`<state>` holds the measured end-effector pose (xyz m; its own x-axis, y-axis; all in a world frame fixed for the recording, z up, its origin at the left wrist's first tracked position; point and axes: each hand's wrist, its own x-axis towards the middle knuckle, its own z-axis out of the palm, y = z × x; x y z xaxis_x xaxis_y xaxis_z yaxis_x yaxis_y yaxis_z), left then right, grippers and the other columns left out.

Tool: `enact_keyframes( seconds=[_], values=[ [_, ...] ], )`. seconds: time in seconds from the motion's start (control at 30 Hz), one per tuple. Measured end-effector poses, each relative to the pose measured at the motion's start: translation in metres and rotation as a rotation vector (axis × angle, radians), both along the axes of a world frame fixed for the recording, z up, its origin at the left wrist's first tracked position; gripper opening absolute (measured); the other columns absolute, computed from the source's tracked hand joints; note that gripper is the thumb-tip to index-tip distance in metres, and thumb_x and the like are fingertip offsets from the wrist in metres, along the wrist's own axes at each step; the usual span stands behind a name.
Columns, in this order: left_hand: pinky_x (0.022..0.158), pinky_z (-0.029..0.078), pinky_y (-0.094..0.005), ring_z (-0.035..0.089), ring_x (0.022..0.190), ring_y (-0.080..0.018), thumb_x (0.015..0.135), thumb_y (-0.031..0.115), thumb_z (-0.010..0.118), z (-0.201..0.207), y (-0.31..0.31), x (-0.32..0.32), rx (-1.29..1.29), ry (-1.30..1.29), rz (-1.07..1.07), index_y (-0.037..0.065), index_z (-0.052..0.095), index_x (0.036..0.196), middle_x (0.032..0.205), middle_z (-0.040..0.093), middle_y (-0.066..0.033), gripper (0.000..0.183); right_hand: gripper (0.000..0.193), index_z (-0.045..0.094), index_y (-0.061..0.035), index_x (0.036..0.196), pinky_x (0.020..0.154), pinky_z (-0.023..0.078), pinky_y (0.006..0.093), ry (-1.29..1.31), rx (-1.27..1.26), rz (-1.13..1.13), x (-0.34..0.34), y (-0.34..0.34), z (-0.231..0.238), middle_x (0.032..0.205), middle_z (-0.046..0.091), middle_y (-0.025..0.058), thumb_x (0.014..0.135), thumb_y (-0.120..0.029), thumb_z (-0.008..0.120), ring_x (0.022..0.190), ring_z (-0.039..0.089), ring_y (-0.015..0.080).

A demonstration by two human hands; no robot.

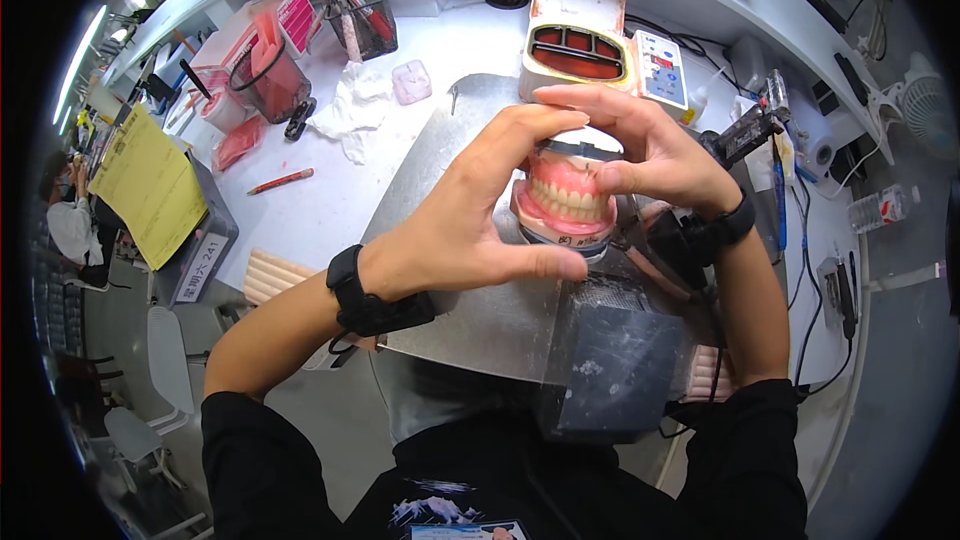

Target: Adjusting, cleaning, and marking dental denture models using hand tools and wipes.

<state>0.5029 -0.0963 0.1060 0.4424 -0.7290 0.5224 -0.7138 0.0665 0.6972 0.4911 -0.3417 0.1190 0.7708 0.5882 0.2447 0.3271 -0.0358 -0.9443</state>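
A dental model (566,202) with pink gums and two rows of cream teeth is held up in front of me, the rows meeting. Pale bases with dark bands sit above and below the teeth, and handwriting marks the lower base. My left hand (445,205) curves round its left side, the thumb under the lower base and the fingers over the top. On the other side my right hand (672,155) closes on it, its thumb against the right of the pink gums and its fingers arched over the top. Black straps circle both wrists.
Beneath the model lies a metal sheet (450,312) with a dark box (618,365) at its near edge. Behind stands a wax heater (577,52) with red wax. To the left are a pen holder (372,25), a mesh cup (275,90), crumpled tissue (355,105) and a red pencil (280,181).
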Motion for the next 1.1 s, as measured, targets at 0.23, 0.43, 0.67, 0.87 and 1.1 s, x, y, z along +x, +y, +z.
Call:
enact_keyframes(
  seconds=[0.23,0.43,0.67,0.87,1.1],
  values=[
    [0.104,0.045,-0.0395,0.048,0.132,-0.0265,0.07,0.027,0.092,-0.001,-0.001,-0.001,-0.008,0.001,0.007,0.008,0.042,0.147,0.144,0.046,-0.012,0.094,0.076,0.041,-0.0028,0.151,0.113,0.04,0.038,-0.025,-0.033,-0.013,-0.003,0.002,0.005,0.141,0.055,0.0157,0.09,-0.032,0.076,0.133,0.052,0.0239],
    [0.104,0.045,-0.0395,0.05,0.13,-0.0268,0.07,0.027,0.092,-0.001,-0.002,0.0,-0.034,0.008,-0.006,0.007,0.041,0.148,0.143,0.046,-0.013,0.095,0.078,0.039,-0.0039,0.153,0.111,0.041,0.0381,0.006,-0.041,-0.017,-0.004,0.001,0.007,0.141,0.054,0.0164,0.09,-0.032,0.076,0.133,0.052,0.0237],
    [0.103,0.046,-0.0384,0.054,0.123,-0.0306,0.068,0.025,0.092,-0.004,-0.004,0.002,-0.068,0.007,-0.001,0.004,0.045,0.142,0.137,0.05,-0.0166,0.09,0.082,0.037,-0.0026,0.153,0.113,0.039,0.0373,0.027,-0.013,-0.024,-0.001,0.002,0.003,0.144,0.052,0.0163,0.089,-0.035,0.077,0.135,0.049,0.0237],
    [0.105,0.045,-0.0384,0.05,0.13,-0.0229,0.08,0.028,0.086,-0.005,0.0,0.007,-0.028,0.064,-0.054,0.008,0.042,0.148,0.145,0.047,-0.0109,0.084,0.086,0.037,-0.002,0.152,0.113,0.039,0.0371,-0.001,-0.011,0.004,0.003,-0.001,0.001,0.143,0.052,0.0158,0.087,-0.038,0.079,0.134,0.05,0.0237],
    [0.107,0.045,-0.0367,0.053,0.128,-0.0201,0.097,0.016,0.066,-0.007,0.002,0.011,-0.039,0.365,-0.134,0.008,0.044,0.147,0.147,0.047,-0.0105,0.056,0.091,0.038,-0.0025,0.152,0.112,0.04,0.0377,0.008,0.011,-0.007,0.004,0.001,-0.001,0.144,0.051,0.0164,0.083,-0.042,0.082,0.133,0.052,0.0241]
  ],
)
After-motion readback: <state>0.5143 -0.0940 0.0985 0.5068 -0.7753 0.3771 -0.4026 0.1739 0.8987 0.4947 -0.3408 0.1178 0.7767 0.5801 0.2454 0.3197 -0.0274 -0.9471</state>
